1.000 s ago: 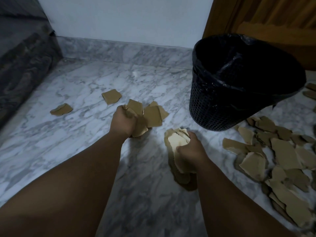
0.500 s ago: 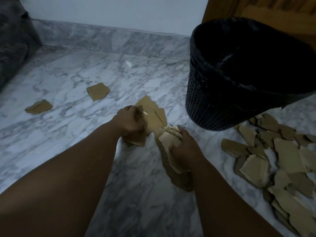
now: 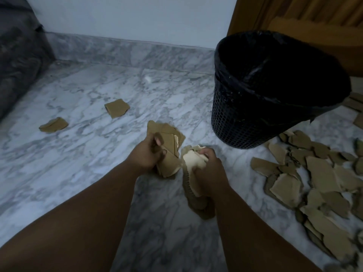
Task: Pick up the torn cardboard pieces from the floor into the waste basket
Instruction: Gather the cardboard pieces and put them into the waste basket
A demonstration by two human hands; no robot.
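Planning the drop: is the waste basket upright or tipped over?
Upright: the waste basket stands on its base on the marble floor, its bag-lined mouth facing up.

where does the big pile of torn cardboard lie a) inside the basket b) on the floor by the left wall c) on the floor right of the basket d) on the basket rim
c: the big cardboard pile spreads over the floor right of the waste basket.
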